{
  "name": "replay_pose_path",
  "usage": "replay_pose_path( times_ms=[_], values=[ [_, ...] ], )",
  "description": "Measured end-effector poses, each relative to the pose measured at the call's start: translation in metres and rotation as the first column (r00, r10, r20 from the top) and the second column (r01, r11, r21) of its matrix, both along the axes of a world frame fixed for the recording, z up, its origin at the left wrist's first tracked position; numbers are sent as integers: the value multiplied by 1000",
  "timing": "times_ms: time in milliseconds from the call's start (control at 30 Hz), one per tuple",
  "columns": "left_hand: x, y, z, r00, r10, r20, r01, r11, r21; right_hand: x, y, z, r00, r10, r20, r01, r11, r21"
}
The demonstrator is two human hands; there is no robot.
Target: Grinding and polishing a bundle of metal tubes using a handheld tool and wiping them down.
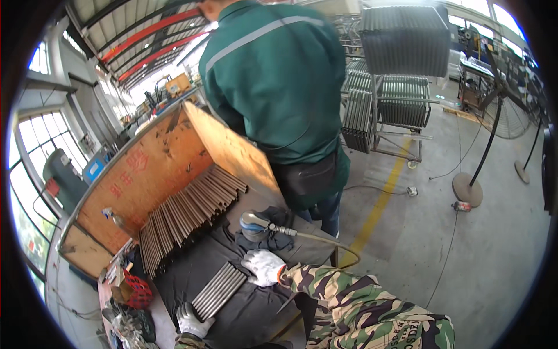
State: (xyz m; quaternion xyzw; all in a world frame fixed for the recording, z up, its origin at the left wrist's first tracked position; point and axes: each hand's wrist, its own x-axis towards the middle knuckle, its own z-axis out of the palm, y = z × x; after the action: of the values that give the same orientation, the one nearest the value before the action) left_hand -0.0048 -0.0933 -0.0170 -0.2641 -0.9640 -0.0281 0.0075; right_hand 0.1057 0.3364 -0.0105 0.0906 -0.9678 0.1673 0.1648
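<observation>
A small bundle of grey metal rods (220,289) lies on a dark cloth-covered bench (256,314). My right hand (263,266), in a white glove with a camouflage sleeve, rests flat against the far end of the bundle, fingers spread. My left hand (192,321), also white-gloved, curls around the near end at the bottom edge of the picture. Just beyond my right hand lies a round air-powered sander (254,225) with a hose (325,239), resting on a dark rag.
A long row of similar rods (186,215) leans against a plywood board (151,174). A person in a green jacket (273,75) stands close at the bench. A red basket (136,289), racks of metal parts (401,70) and standing fans (494,116) are around.
</observation>
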Motion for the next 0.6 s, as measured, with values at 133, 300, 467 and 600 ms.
replay_pose_path(
  times_ms=[133,300,467,600],
  values=[
    [-4,14,8,999,-9,37,9,1000,22,-2,-3,0,1000,-4,-7,4,1000,-13],
    [3,52,0,999,-48,-23,50,993,105,-5,3,-3,1000,2,18,-2,1000,-29],
    [-3,58,-16,994,-36,-108,50,990,132,-10,6,-2,1000,14,16,-14,1000,-9],
    [3,55,-15,988,-71,-134,91,985,147,-4,1,-3,1000,8,21,-8,999,-33]
  ],
)
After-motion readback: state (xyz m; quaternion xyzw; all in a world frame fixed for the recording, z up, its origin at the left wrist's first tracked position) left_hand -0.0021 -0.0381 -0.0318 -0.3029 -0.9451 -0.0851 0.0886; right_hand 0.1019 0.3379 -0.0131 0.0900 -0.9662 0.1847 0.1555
